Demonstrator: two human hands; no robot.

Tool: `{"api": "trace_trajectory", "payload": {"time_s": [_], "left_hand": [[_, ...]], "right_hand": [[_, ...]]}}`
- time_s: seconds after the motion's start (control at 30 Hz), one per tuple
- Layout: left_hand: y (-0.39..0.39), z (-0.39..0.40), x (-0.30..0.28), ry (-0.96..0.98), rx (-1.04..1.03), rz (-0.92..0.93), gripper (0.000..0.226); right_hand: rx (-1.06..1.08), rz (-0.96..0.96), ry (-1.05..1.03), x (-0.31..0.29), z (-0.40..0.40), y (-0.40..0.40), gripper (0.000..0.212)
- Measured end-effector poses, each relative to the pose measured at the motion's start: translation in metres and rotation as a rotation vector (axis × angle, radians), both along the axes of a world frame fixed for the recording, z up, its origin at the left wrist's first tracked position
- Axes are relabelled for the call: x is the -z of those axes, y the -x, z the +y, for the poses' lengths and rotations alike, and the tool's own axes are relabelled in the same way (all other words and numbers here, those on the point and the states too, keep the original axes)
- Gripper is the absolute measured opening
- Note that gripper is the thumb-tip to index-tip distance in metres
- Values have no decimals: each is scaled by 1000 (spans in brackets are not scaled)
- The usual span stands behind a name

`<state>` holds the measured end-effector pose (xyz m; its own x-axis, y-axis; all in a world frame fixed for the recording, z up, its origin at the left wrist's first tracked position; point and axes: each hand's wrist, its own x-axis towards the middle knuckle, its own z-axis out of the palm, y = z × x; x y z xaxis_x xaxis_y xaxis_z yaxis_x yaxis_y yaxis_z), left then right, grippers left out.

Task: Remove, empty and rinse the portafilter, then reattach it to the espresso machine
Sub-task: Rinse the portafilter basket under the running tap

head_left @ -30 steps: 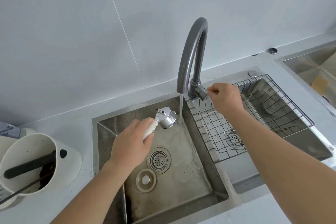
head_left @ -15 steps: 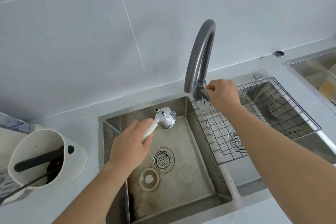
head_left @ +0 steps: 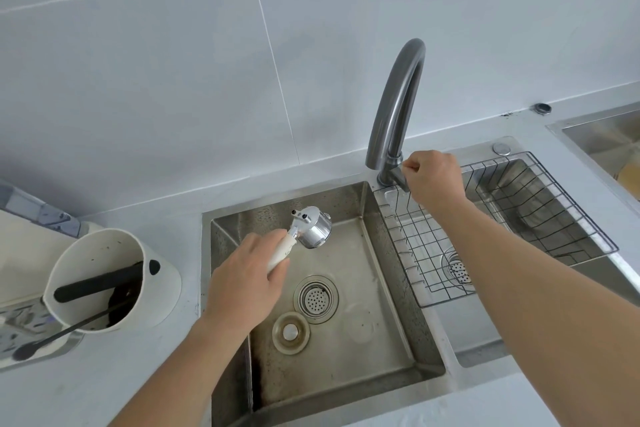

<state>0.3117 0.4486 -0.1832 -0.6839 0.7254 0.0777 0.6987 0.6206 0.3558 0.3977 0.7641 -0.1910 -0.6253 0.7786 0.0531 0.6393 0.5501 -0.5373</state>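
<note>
My left hand [head_left: 246, 282] grips the white handle of the portafilter [head_left: 313, 227], whose chrome head hangs tilted over the back of the steel sink basin [head_left: 401, 291], spouts facing up. My right hand [head_left: 433, 178] is closed on the lever at the base of the grey curved faucet [head_left: 394, 107]. No water runs from the spout. The espresso machine is out of view.
A white knock box [head_left: 114, 279] with a black bar stands on the counter at the left, a dark brush leaning in it. A wire rack [head_left: 502, 229] sits in the right basin. A drain strainer [head_left: 316, 298] and a loose plug [head_left: 290, 332] lie in the left basin.
Water ran from the faucet a second ago and has stopped. My right hand stayed on the lever. The portafilter is held in nearly the same place.
</note>
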Motion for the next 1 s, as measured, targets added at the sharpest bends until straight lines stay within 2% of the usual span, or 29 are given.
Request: {"api": "trace_trajectory", "payload": {"time_s": [0.33, 0.4, 0.47, 0.57, 0.7, 0.87, 1.0], "left_hand": [[-15, -15, -11, -17, -47, -1, 37], [-18, -17, -13, -16, -82, -52, 36], [-21, -18, -13, -50, -146, -162, 34], [-28, -18, -12, -177, -283, -425, 28], [-36, -16, -9, -313, -461, -719, 22], [-51, -16, -23, -500, -617, -1034, 13], [-60, -20, -29, -564, -584, -1180, 14]], "right_hand": [[-1, -43, 4, 1, 0, -2, 22], [-6, -55, 11, -3, -1, -5, 22], [-17, -72, 24, -10, -5, -10, 24], [-19, -61, 76, -15, -22, -27, 32], [-2, -59, 274, -3, -56, -59, 40], [25, 63, 547, 8, -118, -96, 27], [39, 222, 813, 8, -170, -105, 9]]}}
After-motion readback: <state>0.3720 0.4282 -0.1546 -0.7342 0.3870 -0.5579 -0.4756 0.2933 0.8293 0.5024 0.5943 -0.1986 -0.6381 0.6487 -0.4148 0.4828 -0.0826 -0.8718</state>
